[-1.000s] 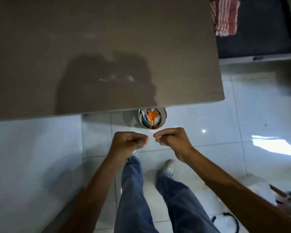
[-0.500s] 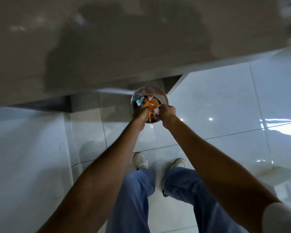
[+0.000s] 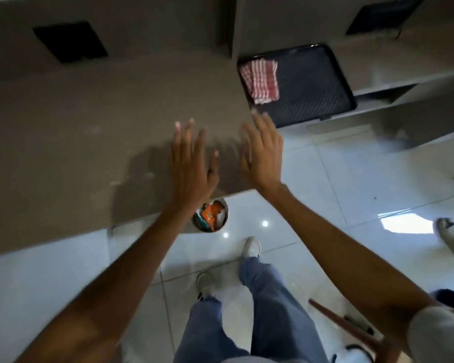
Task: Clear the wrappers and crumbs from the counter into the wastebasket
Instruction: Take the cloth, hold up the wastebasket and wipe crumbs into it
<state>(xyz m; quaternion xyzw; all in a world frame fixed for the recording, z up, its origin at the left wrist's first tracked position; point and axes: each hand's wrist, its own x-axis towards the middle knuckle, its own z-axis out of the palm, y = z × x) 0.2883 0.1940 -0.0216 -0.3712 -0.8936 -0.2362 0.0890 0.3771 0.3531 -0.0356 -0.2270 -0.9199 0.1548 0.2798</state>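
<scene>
Wastebasket [image 3: 211, 215], w/ wrappers [image 3: 210, 211]: seen on floor below counter [image 3: 89, 153] edge; left hand [image 3: 192, 169], right hand [image 3: 262, 155] held above, fingers spread, empty.

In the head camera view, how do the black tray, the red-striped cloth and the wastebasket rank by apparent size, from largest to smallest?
1. Black tray, clearly the largest.
2. Red-striped cloth, lying on the tray.
3. Wastebasket, smallest as seen. It stands lower, on the floor, and the left arm partly hides it, so its real size is uncertain.

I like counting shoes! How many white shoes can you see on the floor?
3. Two are the person's own: one ahead near the wastebasket, one behind it. A third sits at the right edge. More may be hidden.
</scene>
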